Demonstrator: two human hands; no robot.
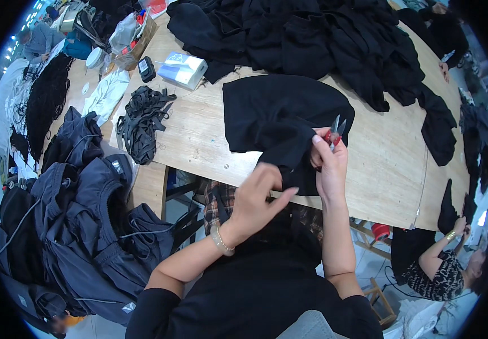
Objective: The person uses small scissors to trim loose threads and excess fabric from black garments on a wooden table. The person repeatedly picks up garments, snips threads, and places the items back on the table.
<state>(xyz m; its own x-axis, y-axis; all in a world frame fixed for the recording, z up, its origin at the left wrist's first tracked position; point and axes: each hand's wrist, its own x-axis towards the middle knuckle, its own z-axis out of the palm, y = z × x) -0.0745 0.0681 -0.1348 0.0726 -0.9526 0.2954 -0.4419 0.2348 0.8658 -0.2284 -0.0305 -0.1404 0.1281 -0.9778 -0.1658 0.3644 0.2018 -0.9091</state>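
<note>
A black garment piece (278, 104) lies on the table in front of me, its near part bunched and hanging toward the table's edge. My right hand (330, 164) is at the right side of this cloth, closed around small thread snips (336, 133) with red on the handles. The two pointed blades stick up and away from me, slightly apart. Over the near left part of the cloth is my left hand (258, 198), thumb spread away from the fingers. Its fingertips are blurred, and I see nothing held in it.
A large heap of black garments (300, 34) covers the table's (385, 186) far side. Left are dark strips (142, 124), a blue-and-white box (183, 70) and a small black device (146, 69). Dark grey garments (80, 220) pile up at my left. A co-worker (447, 265) sits at right.
</note>
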